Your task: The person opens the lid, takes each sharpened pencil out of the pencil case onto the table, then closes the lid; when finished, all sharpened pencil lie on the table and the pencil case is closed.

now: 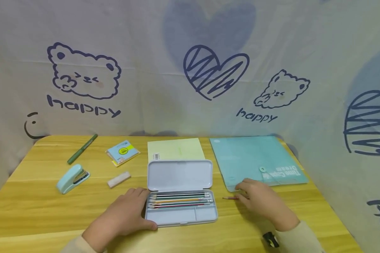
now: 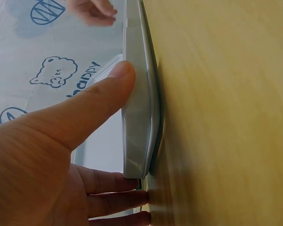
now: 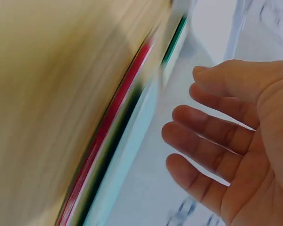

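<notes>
A pale grey-blue pencil case (image 1: 206, 213) lies open on the table, lid tilted back. Several pencils (image 1: 178, 200) lie side by side in its rear compartment. My left hand (image 1: 123, 212) holds the case by its left end; in the left wrist view the thumb (image 2: 120, 70) presses the front wall and the fingers reach round the end. To the right of the case, a red pencil (image 1: 229, 198) lies beside the teal folder (image 1: 250, 154). Just over that pencil is my right hand (image 3: 245, 122), its fingers loosely bent with nothing between them.
On the left lie a mint stapler (image 1: 70, 179), a green pen (image 1: 82, 149), a white eraser (image 1: 119, 179) and a blue packet (image 1: 123, 151). Behind the case is a pale green notebook (image 1: 177, 147). A small black object (image 1: 270, 239) shows by the right sleeve. A printed curtain (image 1: 145, 70) hangs behind.
</notes>
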`<state>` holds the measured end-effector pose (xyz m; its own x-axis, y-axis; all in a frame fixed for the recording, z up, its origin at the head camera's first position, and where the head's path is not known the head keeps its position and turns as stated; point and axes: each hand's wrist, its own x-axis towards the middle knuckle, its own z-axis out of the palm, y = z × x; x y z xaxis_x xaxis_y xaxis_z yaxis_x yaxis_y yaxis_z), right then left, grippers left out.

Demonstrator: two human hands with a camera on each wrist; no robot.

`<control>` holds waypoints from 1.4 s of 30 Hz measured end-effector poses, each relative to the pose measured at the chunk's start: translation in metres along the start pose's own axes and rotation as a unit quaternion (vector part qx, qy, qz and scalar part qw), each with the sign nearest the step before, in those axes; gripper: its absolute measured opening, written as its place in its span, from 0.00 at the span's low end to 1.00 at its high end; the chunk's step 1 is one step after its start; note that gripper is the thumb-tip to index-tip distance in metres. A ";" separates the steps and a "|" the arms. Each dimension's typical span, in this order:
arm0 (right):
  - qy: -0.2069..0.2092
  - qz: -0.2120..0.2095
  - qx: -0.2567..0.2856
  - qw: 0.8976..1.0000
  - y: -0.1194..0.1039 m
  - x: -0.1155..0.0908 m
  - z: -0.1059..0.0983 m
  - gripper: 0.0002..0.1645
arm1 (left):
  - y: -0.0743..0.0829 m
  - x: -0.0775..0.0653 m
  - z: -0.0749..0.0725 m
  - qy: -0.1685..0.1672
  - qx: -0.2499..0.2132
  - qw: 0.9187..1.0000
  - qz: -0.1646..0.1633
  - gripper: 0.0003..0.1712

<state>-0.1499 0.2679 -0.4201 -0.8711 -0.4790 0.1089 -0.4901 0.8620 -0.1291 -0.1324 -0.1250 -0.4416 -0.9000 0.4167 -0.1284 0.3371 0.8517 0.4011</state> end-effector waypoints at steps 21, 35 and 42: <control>0.002 -0.141 -0.040 0.989 -0.079 0.060 0.032 0.03 | -0.002 0.001 0.001 -0.006 0.002 1.000 -0.010 0.61; -0.035 -0.119 -0.052 0.991 -0.090 0.062 0.032 0.04 | -0.001 0.000 0.000 -0.007 0.006 1.000 -0.010 0.61; -0.041 -0.113 -0.043 0.992 -0.090 0.062 0.034 0.02 | 0.000 0.000 0.000 -0.003 0.009 1.000 -0.007 0.60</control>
<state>-0.1609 0.1551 -0.4349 -0.7400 -0.6711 0.0437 -0.6724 0.7397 -0.0260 -0.1319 -0.1254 -0.4419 -0.9030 0.4064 -0.1393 0.3294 0.8632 0.3827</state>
